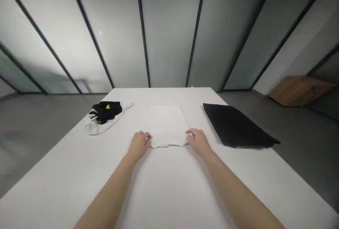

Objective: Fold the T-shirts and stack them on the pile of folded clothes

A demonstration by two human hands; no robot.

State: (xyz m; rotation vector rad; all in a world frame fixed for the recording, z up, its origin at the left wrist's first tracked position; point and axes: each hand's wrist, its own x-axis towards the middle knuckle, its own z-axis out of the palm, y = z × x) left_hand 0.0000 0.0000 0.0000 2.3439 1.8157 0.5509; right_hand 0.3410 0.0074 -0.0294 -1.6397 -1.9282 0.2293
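Observation:
A folded white cloth (167, 124), perhaps a garment, lies flat in a near-rectangle on the white table. My left hand (140, 145) is at its near left corner, thumb and fingers closed in a pinch on the edge. At the near right corner, my right hand (196, 140) pinches the cloth in the same way. Between the hands the near edge shows a thin, slightly wavy fold line, lifted a little from the tabletop. The fingertips partly hide both near corners.
To the left, a crumpled black garment with yellow and white parts (107, 111) rests on a bunched white cloth (97, 128). On the right lies a flat black sheet or cloth stack (237, 124), overhanging the edge of the white table (169, 190). Frosted glass panels stand behind.

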